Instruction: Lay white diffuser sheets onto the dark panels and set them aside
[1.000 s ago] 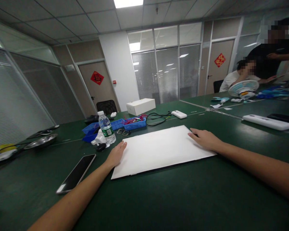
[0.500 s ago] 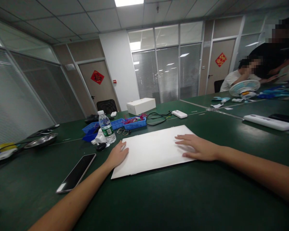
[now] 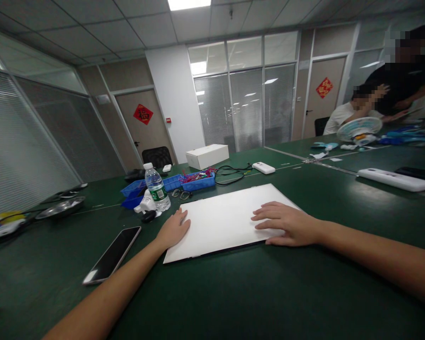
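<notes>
A white rectangular sheet (image 3: 226, 217) lies flat on the dark green table (image 3: 233, 293) in front of me. My left hand (image 3: 173, 229) rests on the sheet's left edge, fingers stretched out and flat. My right hand (image 3: 286, 224) lies palm down on the sheet's right part, fingers spread and pointing left. Neither hand holds anything.
A phone (image 3: 112, 255) lies left of my left arm. Behind the sheet stand a water bottle (image 3: 157, 187), blue trays (image 3: 184, 182), glasses (image 3: 181, 193), a cable (image 3: 233, 173) and a white box (image 3: 207, 156). A white bar (image 3: 393, 179) lies at right. Two people (image 3: 382, 99) are at the far right by a fan (image 3: 360, 129).
My right hand has slid left across the sheet from its right edge toward the middle. The sheet's right end now looks shorter. My left hand has barely moved.
</notes>
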The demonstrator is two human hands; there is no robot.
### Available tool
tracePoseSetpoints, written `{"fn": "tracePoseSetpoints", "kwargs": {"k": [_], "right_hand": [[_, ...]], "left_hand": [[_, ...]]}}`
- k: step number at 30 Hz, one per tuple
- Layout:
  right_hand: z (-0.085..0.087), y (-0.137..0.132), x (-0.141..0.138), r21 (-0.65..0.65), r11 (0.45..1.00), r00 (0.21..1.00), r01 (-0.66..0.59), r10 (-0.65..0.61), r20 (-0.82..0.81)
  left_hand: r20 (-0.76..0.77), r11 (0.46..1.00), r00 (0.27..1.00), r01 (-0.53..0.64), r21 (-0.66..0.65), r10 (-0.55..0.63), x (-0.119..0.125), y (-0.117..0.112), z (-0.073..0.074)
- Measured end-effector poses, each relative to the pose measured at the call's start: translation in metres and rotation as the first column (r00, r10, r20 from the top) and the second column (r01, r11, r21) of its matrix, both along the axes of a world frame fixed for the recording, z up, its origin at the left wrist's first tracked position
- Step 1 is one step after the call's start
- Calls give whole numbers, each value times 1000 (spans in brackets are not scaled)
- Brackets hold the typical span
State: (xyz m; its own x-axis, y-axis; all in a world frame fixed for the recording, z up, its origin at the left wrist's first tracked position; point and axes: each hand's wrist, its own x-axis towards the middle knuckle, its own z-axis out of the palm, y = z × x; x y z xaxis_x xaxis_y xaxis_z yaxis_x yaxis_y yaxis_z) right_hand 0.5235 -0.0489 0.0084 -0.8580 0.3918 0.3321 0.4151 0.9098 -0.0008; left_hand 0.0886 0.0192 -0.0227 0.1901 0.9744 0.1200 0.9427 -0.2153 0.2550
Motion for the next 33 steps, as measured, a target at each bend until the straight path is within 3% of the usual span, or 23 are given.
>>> {"fn": "tracePoseSetpoints", "kwargs": {"k": [5,10,13,18,21,25,27,33], "right_hand": [[1,-5,-5,198,973,993,-120,118,25],[-1,-10,-9,332,921,979,-203,200,41],[1,-13,-10,408,877,965,-254,259,46],[7,-15,-14,575,772,953,-272,299,50],[13,-16,-15,645,714,947,-272,318,48],[20,-14,-9,674,690,949,-266,309,58],[22,-12,-5,672,692,952,-264,300,65],[31,-7,13,692,693,966,-204,259,26]], "left_hand": [[23,1000,1000,-8,-14,9,0,-1,2],[199,998,978,-47,-47,56,-5,7,0],[328,997,942,-57,-46,69,-11,13,0],[408,997,911,-69,23,53,-24,22,5],[537,998,843,-62,32,35,-31,26,4],[699,998,715,40,-47,4,-37,27,1],[681,998,731,67,-13,-41,-37,24,1],[467,985,872,87,146,-146,-33,13,6]]}}
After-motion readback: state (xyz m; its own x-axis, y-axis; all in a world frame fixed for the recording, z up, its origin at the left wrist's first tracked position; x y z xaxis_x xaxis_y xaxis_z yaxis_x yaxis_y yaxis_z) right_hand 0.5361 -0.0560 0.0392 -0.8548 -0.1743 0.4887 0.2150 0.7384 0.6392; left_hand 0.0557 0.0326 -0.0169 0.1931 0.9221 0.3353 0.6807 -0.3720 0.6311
